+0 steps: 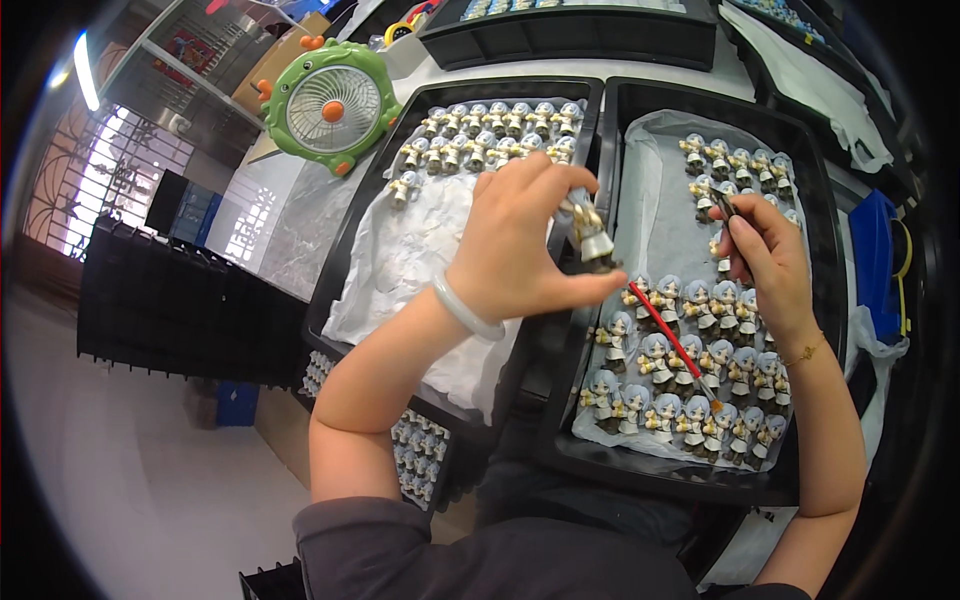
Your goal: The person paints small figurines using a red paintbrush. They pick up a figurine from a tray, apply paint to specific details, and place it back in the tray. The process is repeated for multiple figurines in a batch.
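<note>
Over the gap between two black trays, my left hand grips a small painted figurine between fingers and thumb. The figurine has pale blue hair, a white outfit and a dark base. My right hand is closed on a slim dark tool above the right tray; its exact kind is hard to make out. A red-handled paintbrush lies slanted across similar figurines in that tray. In the left tray, more figurines stand in rows at the far end on white lining.
A green fan with an animal-shaped frame stands left of the far trays. Another black tray sits at the back. Stacked black crates are on the left, with a blue bin at the right edge. Lower trays of figurines show beneath.
</note>
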`<state>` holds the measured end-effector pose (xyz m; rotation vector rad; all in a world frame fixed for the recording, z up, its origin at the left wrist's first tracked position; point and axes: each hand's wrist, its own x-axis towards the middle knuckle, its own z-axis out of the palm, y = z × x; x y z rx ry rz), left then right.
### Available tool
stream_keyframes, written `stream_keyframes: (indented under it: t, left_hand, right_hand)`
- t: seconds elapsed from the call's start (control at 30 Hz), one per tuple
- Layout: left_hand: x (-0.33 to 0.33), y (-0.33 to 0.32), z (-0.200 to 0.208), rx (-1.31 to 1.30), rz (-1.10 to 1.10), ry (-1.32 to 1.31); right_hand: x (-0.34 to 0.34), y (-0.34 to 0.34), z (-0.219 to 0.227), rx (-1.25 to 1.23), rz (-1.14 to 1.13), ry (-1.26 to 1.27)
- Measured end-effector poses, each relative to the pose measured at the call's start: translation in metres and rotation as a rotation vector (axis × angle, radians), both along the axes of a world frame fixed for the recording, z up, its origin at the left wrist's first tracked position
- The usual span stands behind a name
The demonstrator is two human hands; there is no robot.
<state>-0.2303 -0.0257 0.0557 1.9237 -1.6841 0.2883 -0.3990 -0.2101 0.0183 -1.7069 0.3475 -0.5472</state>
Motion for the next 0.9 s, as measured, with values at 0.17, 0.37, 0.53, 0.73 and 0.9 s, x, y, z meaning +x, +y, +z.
stream_keyframes:
  t: [0.17,0.37,0.53,0.73,0.9]
  left_hand:
    - [-0.027,-0.001,-0.005,0.07,-0.03,-0.1]
    - [-0.049,-0.003,-0.016,0.196,-0.127,-0.02]
    - [-0.056,-0.005,-0.022,0.148,-0.164,-0.022]
    - [-0.053,-0.003,-0.023,0.145,-0.162,0.02]
    - [-0.056,-0.004,-0.021,0.241,-0.158,-0.003]
  right_hand:
    - [-0.005,0.027,0.014,0.159,0.118,0.078]
    - [-0.006,0.046,0.01,0.234,0.277,0.16]
    - [-0.007,0.053,0.001,0.212,0.283,0.244]
    - [-0.004,0.043,0.007,0.413,0.349,0.325]
    - [-0.006,0.048,-0.004,0.252,0.353,0.228]
